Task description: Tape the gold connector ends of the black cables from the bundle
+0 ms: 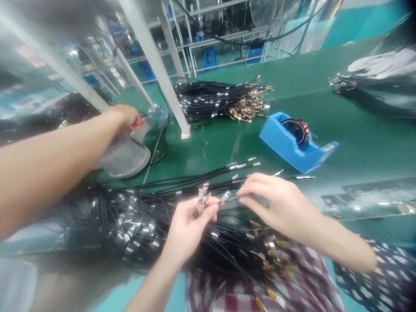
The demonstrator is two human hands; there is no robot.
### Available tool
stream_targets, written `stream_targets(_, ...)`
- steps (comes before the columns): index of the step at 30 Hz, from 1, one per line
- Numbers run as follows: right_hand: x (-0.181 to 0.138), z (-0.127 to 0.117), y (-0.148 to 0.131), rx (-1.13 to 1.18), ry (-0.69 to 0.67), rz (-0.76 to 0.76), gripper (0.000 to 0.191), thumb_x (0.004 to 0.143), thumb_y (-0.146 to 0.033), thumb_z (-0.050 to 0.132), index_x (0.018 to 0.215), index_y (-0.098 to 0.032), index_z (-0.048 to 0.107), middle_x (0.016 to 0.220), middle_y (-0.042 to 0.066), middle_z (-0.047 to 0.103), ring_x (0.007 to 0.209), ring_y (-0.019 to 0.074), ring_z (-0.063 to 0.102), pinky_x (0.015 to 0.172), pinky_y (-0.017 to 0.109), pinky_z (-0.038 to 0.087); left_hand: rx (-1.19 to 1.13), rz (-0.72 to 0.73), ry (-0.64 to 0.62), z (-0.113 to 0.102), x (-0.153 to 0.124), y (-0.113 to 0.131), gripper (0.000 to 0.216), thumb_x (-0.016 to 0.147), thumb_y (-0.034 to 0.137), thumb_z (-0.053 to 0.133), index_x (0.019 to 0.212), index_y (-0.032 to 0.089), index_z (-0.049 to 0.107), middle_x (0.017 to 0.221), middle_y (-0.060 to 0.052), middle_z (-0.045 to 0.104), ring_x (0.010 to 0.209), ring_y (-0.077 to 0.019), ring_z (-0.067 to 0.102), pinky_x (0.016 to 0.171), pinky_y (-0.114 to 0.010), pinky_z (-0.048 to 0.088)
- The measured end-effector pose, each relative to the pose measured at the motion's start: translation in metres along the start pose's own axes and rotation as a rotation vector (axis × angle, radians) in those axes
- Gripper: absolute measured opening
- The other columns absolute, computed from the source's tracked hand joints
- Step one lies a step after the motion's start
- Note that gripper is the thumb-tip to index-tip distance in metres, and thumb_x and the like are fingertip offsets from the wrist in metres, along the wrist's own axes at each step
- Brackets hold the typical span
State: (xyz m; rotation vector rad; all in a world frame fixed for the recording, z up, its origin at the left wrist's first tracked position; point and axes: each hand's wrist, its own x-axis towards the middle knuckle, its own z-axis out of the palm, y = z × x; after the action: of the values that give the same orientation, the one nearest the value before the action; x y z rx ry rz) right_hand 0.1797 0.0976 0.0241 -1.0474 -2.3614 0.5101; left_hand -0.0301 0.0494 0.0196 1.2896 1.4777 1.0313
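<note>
My left hand [191, 221] is closed on several thin black cables whose ends carry silver and orange-marked tags [203, 197]. One silver cable tip [230, 199] sticks out from it to the right. My right hand [273, 195] faces it from the right, thumb and forefinger slightly parted just beyond that tip, with nothing visible between them. Beneath both hands lies a large heap of black cables [130, 225] with silver tags. A few single cables [201, 177] stretch across the green table behind my hands.
Beyond my right hand stands a blue tape dispenser [286, 143] with a brown roll. A tied cable bundle [217, 102] lies farther back, near a white post [159, 65]. A co-worker's arm [48, 164] reaches in from the left to a grey vented device [125, 156]. More cables [367, 95] lie right.
</note>
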Motion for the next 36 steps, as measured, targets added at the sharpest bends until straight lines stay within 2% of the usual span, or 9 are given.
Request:
stream_targets(3, 0.012, 0.001, -0.001, 0.107, 0.024, -0.074, 0.011, 0.093, -0.021, 0.058, 0.091, -0.019, 0.068, 0.094, 0.006, 0.069, 0.088, 0.0206, 0.063, 0.078, 0.032, 0.046, 0.034, 0.006, -0.022, 0.0, -0.003, 0.0, 0.018, 0.082, 0.021, 0.065, 0.068, 0.016, 0.074, 0.059, 0.0, 0.062, 0.063, -0.0158, 0.054, 0.065, -0.027, 0.043)
stream_targets(9, 0.023, -0.001, 0.001, 0.33, -0.119, -0.098, 0.005, 0.088, -0.015, 0.063, 0.09, -0.017, 0.067, 0.087, 0.003, 0.069, 0.08, 0.0148, 0.063, 0.076, 0.026, 0.047, 0.091, 0.028, -0.088, -0.001, -0.007, -0.005, 0.021, 0.086, 0.023, 0.063, 0.068, 0.016, 0.071, 0.061, 0.001, 0.058, 0.062, -0.0147, 0.049, 0.061, -0.025, 0.04)
stream_targets(13, 0.027, -0.005, 0.003, 0.3, -0.257, -0.181, 0.009, 0.086, -0.01, 0.063, 0.083, -0.017, 0.067, 0.079, 0.001, 0.069, 0.074, 0.0145, 0.061, 0.07, 0.026, 0.045, 0.065, 0.027, -0.127, 0.001, -0.009, -0.005, 0.019, 0.087, 0.022, 0.062, 0.071, 0.017, 0.072, 0.061, 0.003, 0.053, 0.059, -0.0127, 0.044, 0.06, -0.024, 0.038)
stream_targets(17, 0.029, -0.007, 0.005, 0.24, -0.362, -0.264, 0.009, 0.083, -0.008, 0.064, 0.083, -0.017, 0.066, 0.081, 0.002, 0.069, 0.074, 0.0156, 0.062, 0.071, 0.027, 0.045, 0.032, 0.031, -0.159, 0.001, -0.01, -0.004, 0.016, 0.085, 0.022, 0.063, 0.077, 0.019, 0.076, 0.059, 0.003, 0.05, 0.059, -0.0132, 0.043, 0.06, -0.024, 0.038)
stream_targets(23, 0.028, -0.003, 0.006, 0.261, -0.31, -0.334, 0.012, 0.086, -0.007, 0.059, 0.082, -0.017, 0.063, 0.079, 0.002, 0.066, 0.074, 0.0151, 0.059, 0.07, 0.026, 0.044, 0.048, 0.005, -0.163, -0.002, -0.01, -0.003, 0.017, 0.085, 0.021, 0.062, 0.073, 0.018, 0.073, 0.06, 0.003, 0.052, 0.058, -0.0131, 0.043, 0.059, -0.024, 0.038)
stream_targets(30, 0.025, 0.004, 0.005, 0.144, -0.298, -0.451, 0.016, 0.092, -0.008, 0.047, 0.081, -0.017, 0.055, 0.079, 0.004, 0.059, 0.075, 0.0172, 0.051, 0.07, 0.03, 0.039, 0.025, -0.017, -0.17, -0.002, -0.007, -0.001, 0.02, 0.084, 0.024, 0.062, 0.067, 0.017, 0.07, 0.057, 0.003, 0.05, 0.058, -0.0136, 0.043, 0.06, -0.025, 0.037)
stream_targets(32, 0.023, 0.003, 0.005, 0.229, -0.303, -0.383, 0.015, 0.094, -0.011, 0.047, 0.081, -0.018, 0.053, 0.078, 0.002, 0.058, 0.073, 0.0159, 0.05, 0.069, 0.028, 0.04, 0.033, -0.024, -0.169, -0.003, -0.007, 0.001, 0.021, 0.084, 0.024, 0.061, 0.067, 0.016, 0.069, 0.057, 0.002, 0.05, 0.058, -0.0138, 0.043, 0.059, -0.026, 0.036)
stream_targets(36, 0.017, 0.0, 0.007, 0.504, -0.285, -0.046, 0.012, 0.096, -0.02, 0.048, 0.084, -0.019, 0.05, 0.079, 0.001, 0.058, 0.069, 0.0135, 0.053, 0.064, 0.025, 0.043, 0.031, -0.019, -0.151, -0.004, -0.005, 0.004, 0.02, 0.084, 0.024, 0.061, 0.068, 0.016, 0.07, 0.057, 0.002, 0.053, 0.058, -0.0147, 0.047, 0.062, -0.027, 0.038)
